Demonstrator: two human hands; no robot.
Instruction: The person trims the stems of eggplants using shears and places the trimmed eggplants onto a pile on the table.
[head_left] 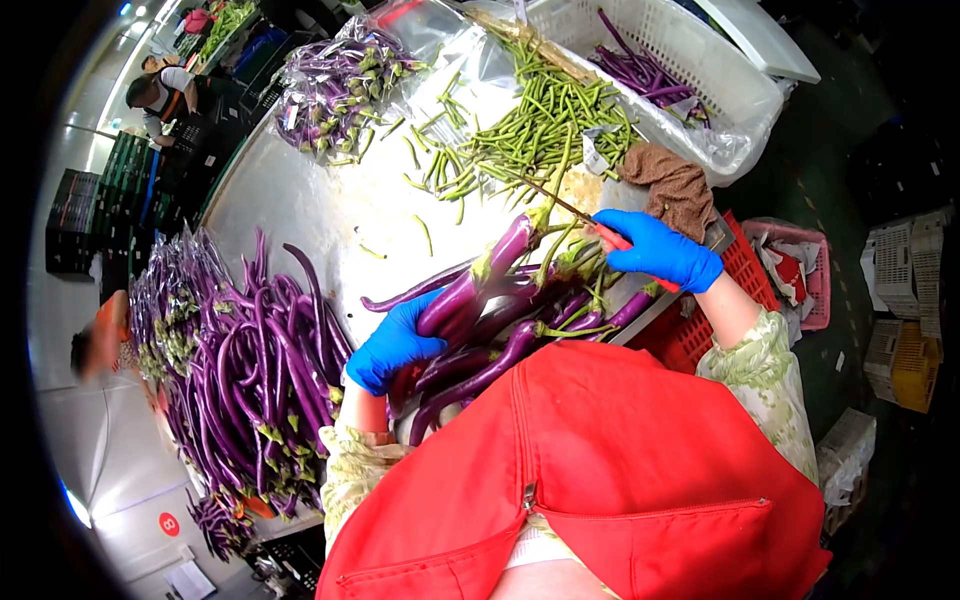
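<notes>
My left hand (400, 343), in a blue glove, is closed around purple eggplants (462, 303) whose stem ends point away from me. My right hand (662, 250), also gloved in blue, grips a knife (565, 205) by its red handle. The thin dark blade points up and left, just above the green stems of the eggplants. More loose eggplants (515, 352) lie below and between my hands, partly hidden by my red apron (600, 440).
A big pile of eggplants (255, 380) lies left, beside bagged ones (345, 85). Green beans (550, 115) spread across the metal table (310, 200). A white crate (745, 110), brown cloth (668, 185) and red crate (745, 265) stand right. People are visible at left.
</notes>
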